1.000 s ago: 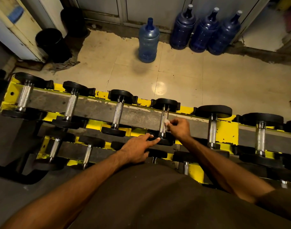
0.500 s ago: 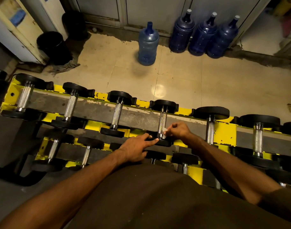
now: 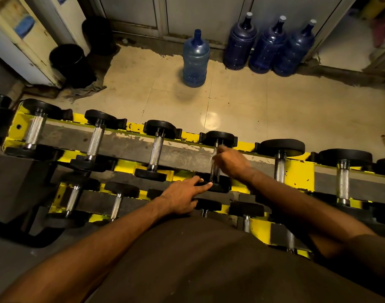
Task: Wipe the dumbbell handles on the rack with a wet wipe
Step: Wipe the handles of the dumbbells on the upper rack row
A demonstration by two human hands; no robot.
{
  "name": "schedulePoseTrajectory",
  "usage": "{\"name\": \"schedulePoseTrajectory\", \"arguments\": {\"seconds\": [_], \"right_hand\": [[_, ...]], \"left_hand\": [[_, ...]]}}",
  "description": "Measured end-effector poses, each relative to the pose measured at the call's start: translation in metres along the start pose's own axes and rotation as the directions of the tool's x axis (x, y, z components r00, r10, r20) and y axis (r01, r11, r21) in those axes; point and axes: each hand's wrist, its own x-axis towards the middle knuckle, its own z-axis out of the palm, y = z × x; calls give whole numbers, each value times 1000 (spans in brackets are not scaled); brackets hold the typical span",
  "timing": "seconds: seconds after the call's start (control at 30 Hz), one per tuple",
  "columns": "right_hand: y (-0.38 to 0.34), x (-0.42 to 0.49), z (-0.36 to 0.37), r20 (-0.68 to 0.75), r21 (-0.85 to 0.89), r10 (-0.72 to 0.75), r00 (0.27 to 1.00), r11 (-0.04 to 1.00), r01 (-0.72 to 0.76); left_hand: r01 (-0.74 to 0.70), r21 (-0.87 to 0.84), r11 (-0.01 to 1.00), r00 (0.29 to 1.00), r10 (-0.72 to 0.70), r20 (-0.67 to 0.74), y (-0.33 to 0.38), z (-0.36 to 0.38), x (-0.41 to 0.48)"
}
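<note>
We see right hand (image 3: 231, 164) gripping the handle (image 3: 214, 172), slid upward; left hand (image 3: 182, 196) flat on dumbbell head (image 3: 220, 187); wiping stroke continues.

The rack (image 3: 298, 171) was yellow, its paint chipped, with grey rails. Dumbbell heads (image 3: 281, 146) were black, handles (image 3: 156, 149) silver and cross-hatched. Three water bottles (image 3: 268, 44) were dark blue, a fourth bottle (image 3: 196, 60) paler blue; the floor (image 3: 274, 106) beige tiles.
</note>
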Motion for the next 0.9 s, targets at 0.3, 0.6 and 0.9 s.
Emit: {"name": "schedulePoseTrajectory", "arguments": {"seconds": [0.3, 0.6, 0.9], "right_hand": [[-22, 11, -4, 183, -167, -120, 976, 974, 151], [-28, 3, 0, 206, -45, -61, 977, 996, 72], [-16, -22, 23, 205, 709, 674, 710, 397, -582]], "left_hand": [[-9, 21, 1000, 1000, 9, 3, 0, 0, -2], [-10, 31, 999, 1000, 10, 14, 0, 2, -4], [-12, 28, 1000, 999, 11, 39, -6, -1, -4]]}}
